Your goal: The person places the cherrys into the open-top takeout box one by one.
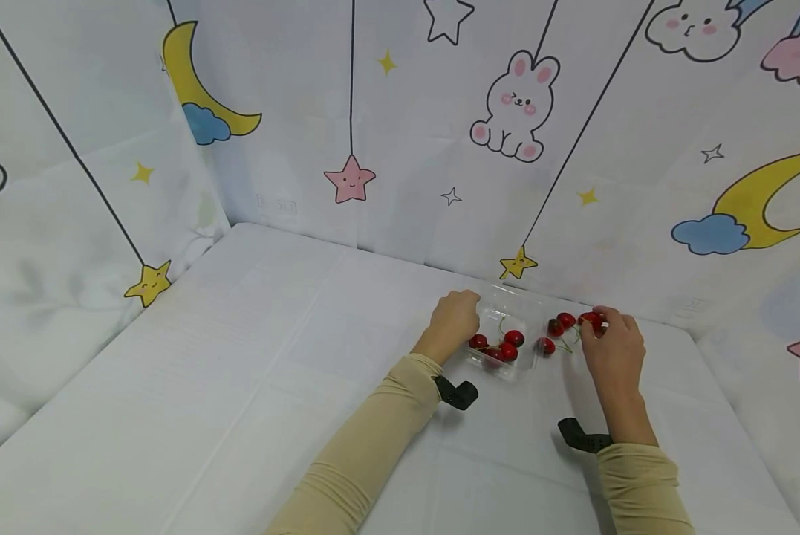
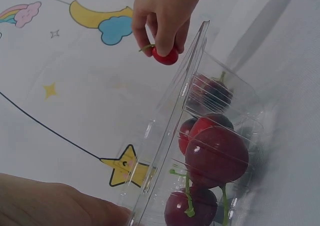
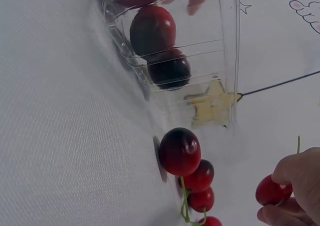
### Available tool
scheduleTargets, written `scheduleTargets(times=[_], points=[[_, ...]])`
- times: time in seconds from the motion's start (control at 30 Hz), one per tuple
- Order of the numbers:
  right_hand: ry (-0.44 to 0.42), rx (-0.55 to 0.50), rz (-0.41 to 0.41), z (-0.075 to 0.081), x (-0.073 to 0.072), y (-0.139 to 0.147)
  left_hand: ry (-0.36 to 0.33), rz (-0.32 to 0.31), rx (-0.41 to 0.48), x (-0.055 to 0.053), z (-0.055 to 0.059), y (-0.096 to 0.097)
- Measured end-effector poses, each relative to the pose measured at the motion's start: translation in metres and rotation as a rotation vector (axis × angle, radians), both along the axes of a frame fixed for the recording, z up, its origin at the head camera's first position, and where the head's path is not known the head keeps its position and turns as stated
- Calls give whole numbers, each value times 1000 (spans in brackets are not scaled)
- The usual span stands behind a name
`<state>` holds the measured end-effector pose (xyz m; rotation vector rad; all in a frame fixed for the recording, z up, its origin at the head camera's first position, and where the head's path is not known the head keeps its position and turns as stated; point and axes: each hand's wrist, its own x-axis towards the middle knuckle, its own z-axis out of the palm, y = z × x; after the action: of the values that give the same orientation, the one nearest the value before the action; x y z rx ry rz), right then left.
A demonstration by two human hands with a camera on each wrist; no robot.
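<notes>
At the head view's right, a cherry [image 1: 590, 319] is being pinched by the right hand [image 1: 616, 353]; nearer centre, a clear container [image 1: 506, 368] is being gripped at its edge by the left hand [image 1: 454, 319]. Light pressure is probably being called for.

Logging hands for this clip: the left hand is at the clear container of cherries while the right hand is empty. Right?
No: the right hand pinches a red cherry, as the right wrist view shows. The left hand is at the clear container, as you say.
</notes>
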<state>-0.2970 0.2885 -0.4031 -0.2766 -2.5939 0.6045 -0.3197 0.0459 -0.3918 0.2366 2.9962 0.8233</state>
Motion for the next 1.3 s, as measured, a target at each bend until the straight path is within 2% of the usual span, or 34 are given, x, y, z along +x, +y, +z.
scheduleTargets(times=[0.87,1.3], points=[[58,-49,32,4,1,-5,1,-1,-4,0,1,0],[32,-71,40,6,2,-9,4,-1,-4,-1,0,1]])
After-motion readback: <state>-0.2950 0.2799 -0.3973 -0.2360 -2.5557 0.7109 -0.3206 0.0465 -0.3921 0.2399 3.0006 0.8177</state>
